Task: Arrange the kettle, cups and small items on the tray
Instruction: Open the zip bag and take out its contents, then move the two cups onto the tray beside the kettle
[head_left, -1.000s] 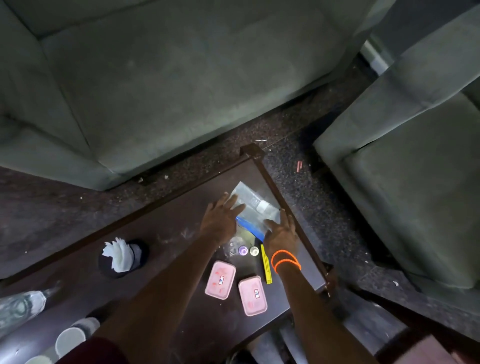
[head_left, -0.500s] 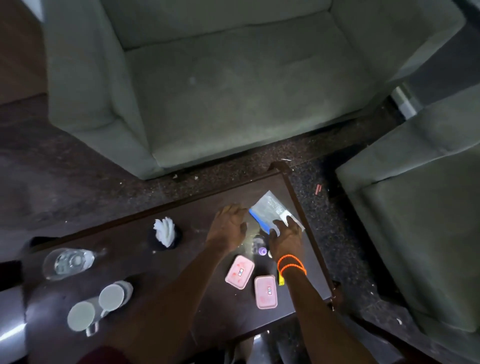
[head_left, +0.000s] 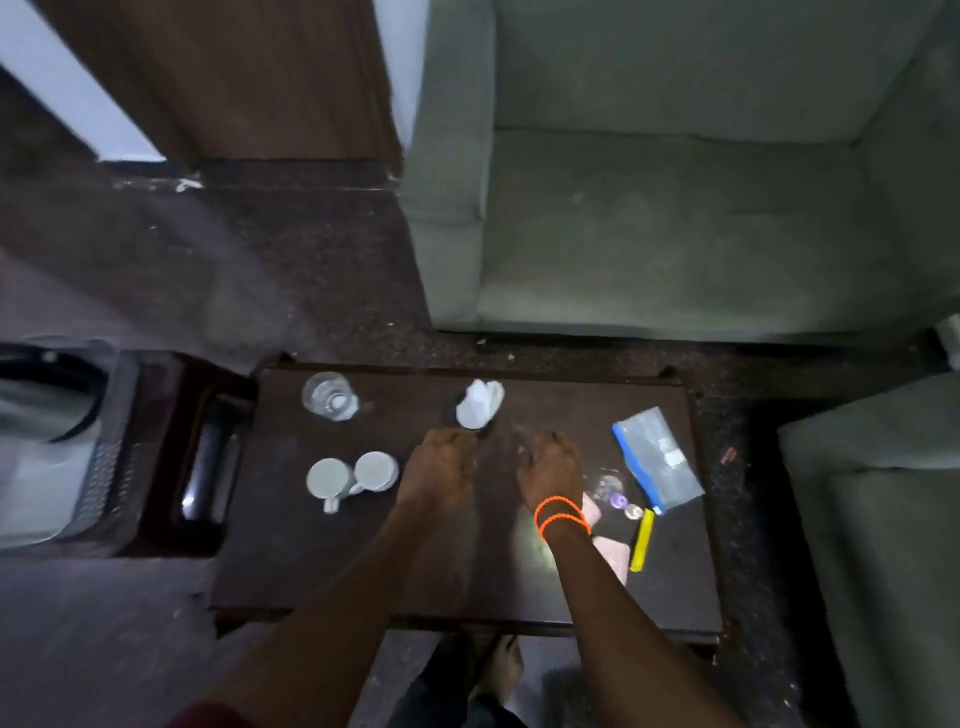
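Note:
Two white cups (head_left: 330, 478) (head_left: 376, 470) lie side by side on the dark wooden table (head_left: 311, 571). My left hand (head_left: 439, 467) is just below a black holder with white tissue (head_left: 475, 405); its fingertips are hidden. My right hand (head_left: 550, 467), with orange bands on the wrist, has its fingers curled down and nothing visible in it. A clear zip bag with a blue edge (head_left: 657, 457) lies to the right, apart from both hands. Small purple-capped bottles (head_left: 618, 500), a yellow strip (head_left: 641, 540) and pink boxes (head_left: 610, 551) sit by my right forearm, which partly hides the boxes.
A clear glass (head_left: 330, 395) stands at the table's far left. Left of the table, a dark shiny object (head_left: 205, 467) rests in a red-brown stand, next to a grey bin (head_left: 52, 441). Green sofas (head_left: 675, 234) flank the table's far and right sides.
Both hands left the zip bag and moved left to the table's middle, close to the tissue holder. The view swung left, bringing the cups, glass and bin fully into sight.

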